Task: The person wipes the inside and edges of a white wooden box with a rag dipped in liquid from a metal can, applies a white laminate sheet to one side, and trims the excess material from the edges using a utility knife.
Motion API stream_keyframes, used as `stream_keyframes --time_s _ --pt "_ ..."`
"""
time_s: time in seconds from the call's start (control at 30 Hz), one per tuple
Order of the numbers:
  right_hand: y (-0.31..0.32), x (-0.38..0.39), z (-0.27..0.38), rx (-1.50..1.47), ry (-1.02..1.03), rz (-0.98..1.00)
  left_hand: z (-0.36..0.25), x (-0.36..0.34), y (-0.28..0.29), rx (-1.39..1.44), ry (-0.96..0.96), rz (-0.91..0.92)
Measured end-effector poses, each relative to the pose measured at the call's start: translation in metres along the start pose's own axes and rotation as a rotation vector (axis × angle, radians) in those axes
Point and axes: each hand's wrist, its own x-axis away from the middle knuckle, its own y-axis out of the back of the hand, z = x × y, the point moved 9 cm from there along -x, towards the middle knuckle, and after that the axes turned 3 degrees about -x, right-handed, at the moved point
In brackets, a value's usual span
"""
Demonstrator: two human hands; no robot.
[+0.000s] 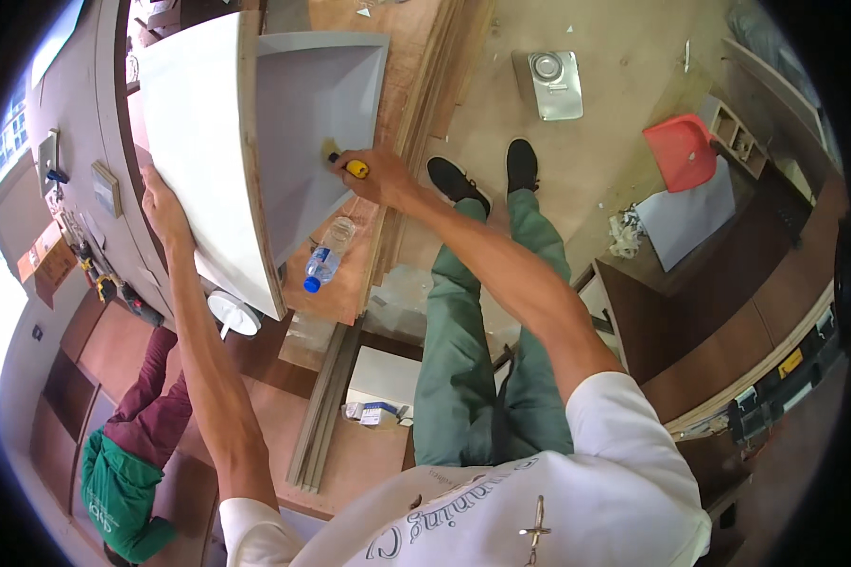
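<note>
My right hand (380, 177) is closed round a brush (356, 169) with a yellow and black handle. Its pale bristles face the grey inner surface (298, 123) of a panelled piece, close to or touching it; I cannot tell which. A white panel (199, 123) with a raw wooden edge stands upright beside that surface. My left hand (167, 213) grips the far-left side of the white panel, fingers partly hidden at its edge. Just below the grey surface, a clear plastic bottle (323, 260) with a blue cap lies on a brown board (336, 304).
A metal can (548, 85) stands on the floor (624, 57) beyond my shoes. To the right are a red dustpan (681, 153), a grey sheet (695, 217) and brown cabinet parts (652, 312). A person in a green top (128, 487) is at lower left, near hanging tools (104, 279).
</note>
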Motion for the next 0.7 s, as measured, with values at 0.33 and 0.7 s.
stream_keyframes --time_s 0.33,0.7 --pt "-0.016 -0.091 0.026 0.423 -0.051 0.551 -0.017 0.005 -0.017 -0.104 -0.120 -0.045" --pt "-0.022 -0.089 0.039 0.318 -0.036 0.488 -0.021 0.005 -0.006 -0.082 -0.123 -0.051"
